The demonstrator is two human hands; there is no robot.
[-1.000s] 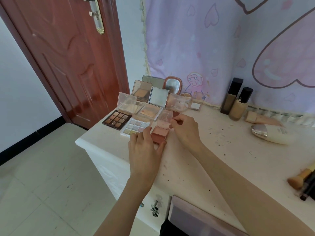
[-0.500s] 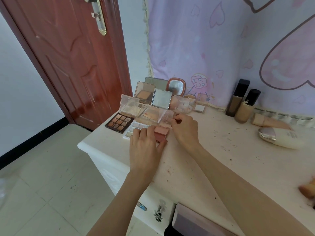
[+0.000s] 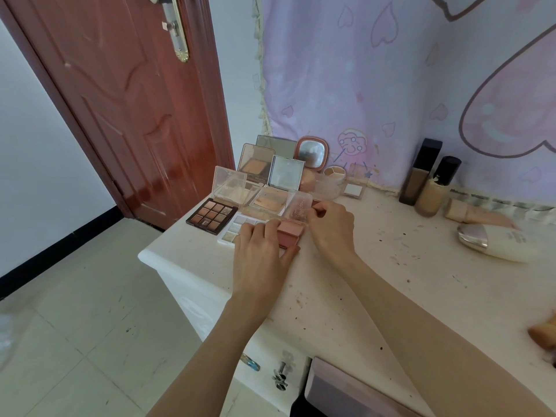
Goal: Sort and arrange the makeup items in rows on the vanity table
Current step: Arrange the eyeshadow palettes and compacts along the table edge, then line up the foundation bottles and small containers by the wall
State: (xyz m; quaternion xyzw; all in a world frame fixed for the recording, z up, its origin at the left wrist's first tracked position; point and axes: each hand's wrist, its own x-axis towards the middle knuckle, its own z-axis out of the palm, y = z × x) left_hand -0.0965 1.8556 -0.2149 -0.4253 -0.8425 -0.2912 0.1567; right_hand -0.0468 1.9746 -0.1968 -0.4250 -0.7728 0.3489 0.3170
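A pink blush palette (image 3: 289, 232) lies on the white vanity table (image 3: 391, 281), its clear lid (image 3: 299, 207) standing open. My left hand (image 3: 258, 254) rests on the palette's base and grips it. My right hand (image 3: 329, 225) pinches the lid's right edge. Left of it lie a pale eyeshadow palette (image 3: 233, 231) and a dark brown eyeshadow palette (image 3: 210, 216). Behind stand several open compacts (image 3: 272, 188) and a pink-framed mirror (image 3: 311, 153).
Two foundation bottles (image 3: 421, 176) stand by the wall at the right, with a tube (image 3: 472, 213) and a white bottle (image 3: 496, 242) lying near them. A brush (image 3: 543, 335) pokes in at the right edge. A red door (image 3: 120, 100) is at the left. The table's left edge drops to the floor.
The blush palette has been lowered onto the table next to the pale palette. My left hand now lies flatter over its base; my right hand stays on the lid.
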